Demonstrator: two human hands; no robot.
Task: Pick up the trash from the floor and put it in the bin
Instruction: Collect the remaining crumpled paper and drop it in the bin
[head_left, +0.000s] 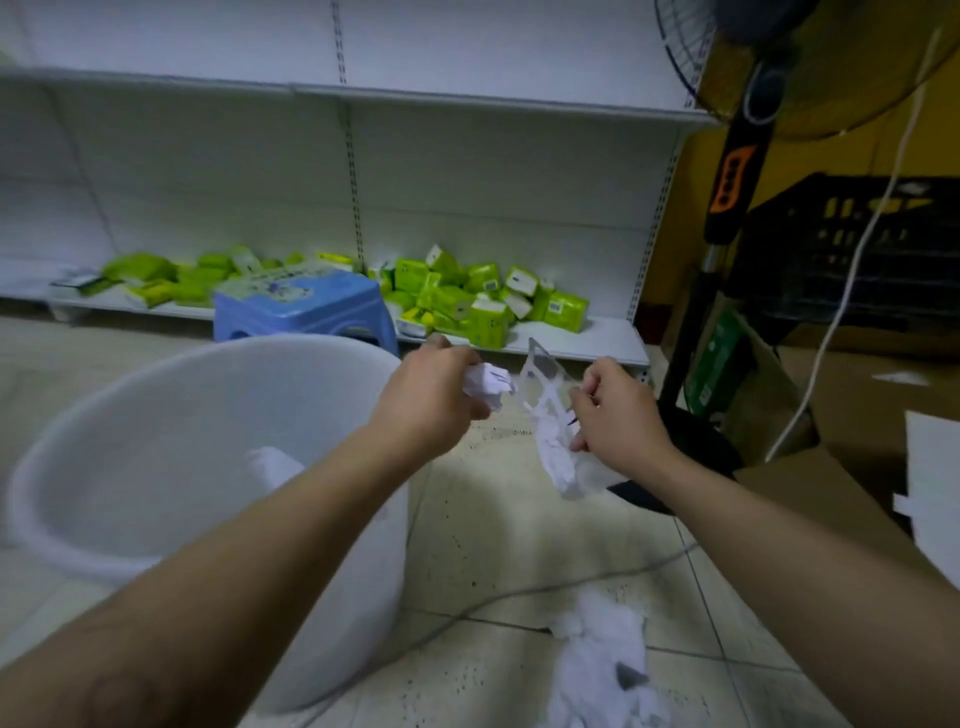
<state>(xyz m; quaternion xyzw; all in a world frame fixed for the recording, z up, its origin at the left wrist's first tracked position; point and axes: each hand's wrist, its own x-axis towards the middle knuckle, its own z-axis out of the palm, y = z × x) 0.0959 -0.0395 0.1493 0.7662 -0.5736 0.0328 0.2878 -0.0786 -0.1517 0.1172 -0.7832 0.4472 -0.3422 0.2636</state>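
Crumpled white paper (597, 660) lies on the tiled floor (493, 525) at the bottom of the view, just right of the bin (332, 597); a thin grey cable (519, 592) runs across the tiles between that litter and the hands; the white bin stands at the left, with one white scrap (270, 462) inside it. Both forearms reach forward, the hands near each other but not touching; the left hand (431, 395) curls round a paper ball (488, 384) just beside the bin's right rim; the right hand (618, 415) pinches a clear wrapper (556, 447) with white paper in it, which hangs above the floor. Behind the right hand stands a black fan (727, 187), its base partly hidden by the wrapper; flat cardboard (852, 415) lies to the right. Farther back, a blue stool (306, 306) stands behind the bin, and green packs (467, 296) crowd the low white shelf (602, 338); a black crate (862, 249) sits at the far right.
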